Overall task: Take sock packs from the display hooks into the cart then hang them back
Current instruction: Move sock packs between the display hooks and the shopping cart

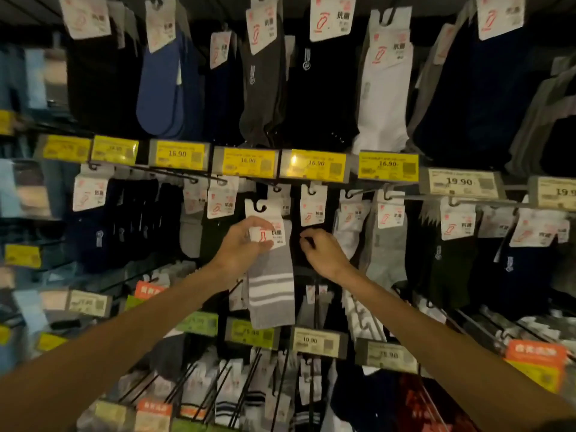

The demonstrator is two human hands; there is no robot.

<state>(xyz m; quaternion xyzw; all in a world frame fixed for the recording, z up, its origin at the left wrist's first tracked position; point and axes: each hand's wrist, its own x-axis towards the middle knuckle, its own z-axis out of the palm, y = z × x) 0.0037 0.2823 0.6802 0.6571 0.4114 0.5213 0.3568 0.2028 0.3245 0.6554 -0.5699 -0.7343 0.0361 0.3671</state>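
My left hand (241, 244) grips a grey sock pack (271, 288) with white stripes by its white card header, whose black hanger hook (260, 207) points up, just below the middle row of display hooks (276, 186). My right hand (318, 247) is beside it to the right, its fingers curled and pinching at a black sock pack (307, 254) that hangs from a hook. The cart is out of view.
Rows of sock packs hang on metal hooks above, beside and below. Yellow price tags (247, 162) line the rail over the middle row; white price tags (461, 182) sit to the right. Long bare hook rods (193, 385) jut out in the lower rows.
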